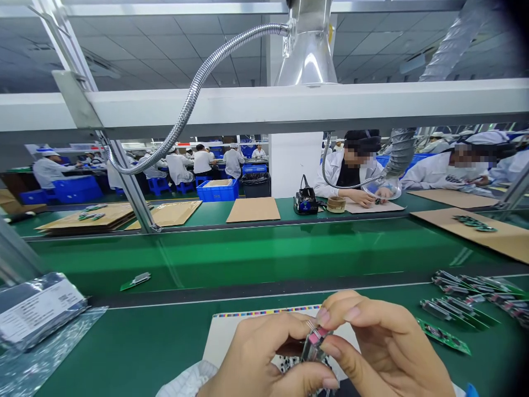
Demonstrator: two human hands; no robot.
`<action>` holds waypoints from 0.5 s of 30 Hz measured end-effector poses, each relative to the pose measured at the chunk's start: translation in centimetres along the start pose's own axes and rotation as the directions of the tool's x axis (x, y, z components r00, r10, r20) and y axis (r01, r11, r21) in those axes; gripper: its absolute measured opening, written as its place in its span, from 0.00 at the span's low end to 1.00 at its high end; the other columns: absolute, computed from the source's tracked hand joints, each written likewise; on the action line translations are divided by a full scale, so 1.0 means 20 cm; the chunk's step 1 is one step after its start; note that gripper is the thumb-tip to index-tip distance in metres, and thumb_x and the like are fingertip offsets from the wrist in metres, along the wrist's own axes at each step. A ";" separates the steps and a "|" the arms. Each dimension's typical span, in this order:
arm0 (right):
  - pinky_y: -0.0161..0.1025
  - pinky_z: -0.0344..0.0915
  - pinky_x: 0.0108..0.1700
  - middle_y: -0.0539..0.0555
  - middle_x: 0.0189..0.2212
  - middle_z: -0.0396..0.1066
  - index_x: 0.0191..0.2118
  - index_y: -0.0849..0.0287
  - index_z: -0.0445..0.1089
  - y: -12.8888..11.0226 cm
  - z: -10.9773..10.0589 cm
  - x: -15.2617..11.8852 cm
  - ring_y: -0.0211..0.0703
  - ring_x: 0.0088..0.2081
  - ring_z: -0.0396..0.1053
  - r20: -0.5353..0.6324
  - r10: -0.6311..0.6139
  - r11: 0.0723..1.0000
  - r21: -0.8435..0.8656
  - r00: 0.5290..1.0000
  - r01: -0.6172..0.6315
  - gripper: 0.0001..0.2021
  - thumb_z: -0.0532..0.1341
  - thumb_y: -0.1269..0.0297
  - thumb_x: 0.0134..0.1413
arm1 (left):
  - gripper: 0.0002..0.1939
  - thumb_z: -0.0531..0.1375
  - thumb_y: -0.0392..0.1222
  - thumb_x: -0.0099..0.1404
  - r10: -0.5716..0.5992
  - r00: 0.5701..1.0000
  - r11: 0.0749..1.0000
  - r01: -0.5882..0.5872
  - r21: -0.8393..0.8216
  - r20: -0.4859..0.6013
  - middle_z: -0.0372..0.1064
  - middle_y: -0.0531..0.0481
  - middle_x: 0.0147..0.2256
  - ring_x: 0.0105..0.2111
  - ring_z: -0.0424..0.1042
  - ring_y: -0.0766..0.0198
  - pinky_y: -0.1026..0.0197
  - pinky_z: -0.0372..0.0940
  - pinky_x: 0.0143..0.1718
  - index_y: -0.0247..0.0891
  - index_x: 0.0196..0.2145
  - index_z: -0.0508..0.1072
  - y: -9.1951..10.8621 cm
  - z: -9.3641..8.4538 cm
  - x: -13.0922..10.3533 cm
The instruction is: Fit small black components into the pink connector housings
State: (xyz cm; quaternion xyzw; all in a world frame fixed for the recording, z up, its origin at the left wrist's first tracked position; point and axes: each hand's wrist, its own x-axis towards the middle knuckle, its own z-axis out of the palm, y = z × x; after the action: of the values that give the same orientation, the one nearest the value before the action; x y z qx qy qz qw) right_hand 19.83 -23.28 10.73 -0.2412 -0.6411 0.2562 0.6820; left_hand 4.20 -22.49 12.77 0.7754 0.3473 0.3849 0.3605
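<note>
a small clear component with metal pins (314,343) is pinched between the fingertips of the left hand (264,358) and right hand (384,347), above a white sheet (225,336).

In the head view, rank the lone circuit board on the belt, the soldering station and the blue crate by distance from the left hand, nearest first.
From the left hand:
1. Lone circuit board, on the belt, upper left.
2. Soldering station, across the belt, slightly right.
3. Blue crate, on the floor beyond the far bench.
</note>
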 end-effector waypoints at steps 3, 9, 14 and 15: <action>0.36 0.73 0.37 0.49 0.31 0.73 0.43 0.48 0.65 -0.01 -0.01 0.00 0.41 0.37 0.72 0.020 -0.011 1.000 -0.018 1.000 0.011 0.11 0.61 0.72 0.58 | 0.08 0.68 0.31 0.52 -0.032 0.999 0.999 0.031 0.027 0.009 0.79 0.57 0.30 0.28 0.73 0.66 0.70 0.65 0.33 0.43 0.29 0.78 0.02 0.00 0.00; 0.38 0.74 0.40 0.54 0.42 0.68 0.44 0.47 0.66 0.01 -0.11 0.03 0.45 0.44 0.71 0.179 0.102 0.986 -0.150 0.978 -0.076 0.12 0.65 0.63 0.54 | 0.07 0.69 0.38 0.51 -0.192 0.978 0.981 0.191 -0.022 -0.081 0.78 0.49 0.34 0.37 0.76 0.56 0.61 0.70 0.39 0.42 0.30 0.76 -0.01 -0.01 -0.01; 0.45 0.69 0.49 0.57 0.50 0.64 0.40 0.50 0.69 0.07 -0.16 0.04 0.50 0.52 0.66 0.321 0.269 0.919 -0.367 0.908 -0.143 0.05 0.60 0.59 0.59 | 0.15 0.68 0.39 0.52 -0.245 0.970 0.944 0.235 -0.230 -0.014 0.75 0.49 0.40 0.40 0.76 0.59 0.59 0.71 0.43 0.42 0.36 0.69 -0.05 0.02 0.04; 0.44 0.69 0.49 0.57 0.49 0.65 0.40 0.51 0.68 0.09 -0.16 0.03 0.49 0.51 0.66 0.304 0.268 0.921 -0.360 0.914 -0.150 0.05 0.58 0.59 0.61 | 0.19 0.69 0.39 0.51 -0.249 0.969 0.944 0.243 -0.223 0.003 0.74 0.47 0.43 0.43 0.75 0.58 0.57 0.69 0.47 0.42 0.39 0.68 -0.07 0.01 0.07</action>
State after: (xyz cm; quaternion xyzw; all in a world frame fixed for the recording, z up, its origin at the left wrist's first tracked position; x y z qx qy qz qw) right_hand 22.95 -21.54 9.84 -0.3707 -0.7548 0.2565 0.4765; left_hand 4.59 -20.77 11.95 0.6762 0.4007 0.3829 0.4854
